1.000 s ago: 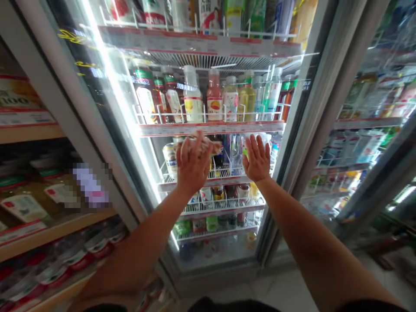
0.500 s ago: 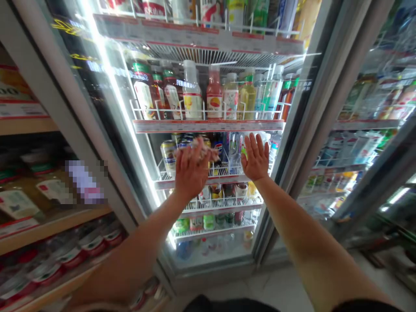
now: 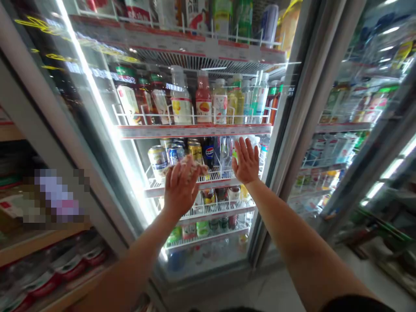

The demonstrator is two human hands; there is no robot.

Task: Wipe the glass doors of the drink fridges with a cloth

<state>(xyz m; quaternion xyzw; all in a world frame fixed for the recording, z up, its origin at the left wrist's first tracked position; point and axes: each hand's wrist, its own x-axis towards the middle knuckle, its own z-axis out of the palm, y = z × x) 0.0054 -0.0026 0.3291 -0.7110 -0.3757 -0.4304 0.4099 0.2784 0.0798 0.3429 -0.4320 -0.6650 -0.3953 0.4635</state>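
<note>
My left hand (image 3: 179, 193) presses a crumpled, pale pinkish cloth (image 3: 202, 169) against the glass door (image 3: 208, 268) of a lit drinks cooler. Its fingers lie over the cloth and partly hide it. To the right, my right hand (image 3: 247, 164) rests with its palm toward the same glass, fingers stretched out and nothing held. Behind the glass, near the cloth, stand several drink cans (image 3: 176, 153) and a dark bottle with a round blue and red logo (image 3: 209, 151).
Bottles (image 3: 203, 102) stand on a wire-fronted shelf (image 3: 195, 131) above my hands. A metal door frame (image 3: 300, 112) borders the glass on the right, with another stocked cooler beyond. Wooden shelves (image 3: 48, 242) with packaged goods are at the left. Tiled floor (image 3: 276, 286) shows below.
My left hand has slid the cloth a little lower on the glass, uncovering more of the cans. My right hand stays at about the same spot. The view has shifted slightly.
</note>
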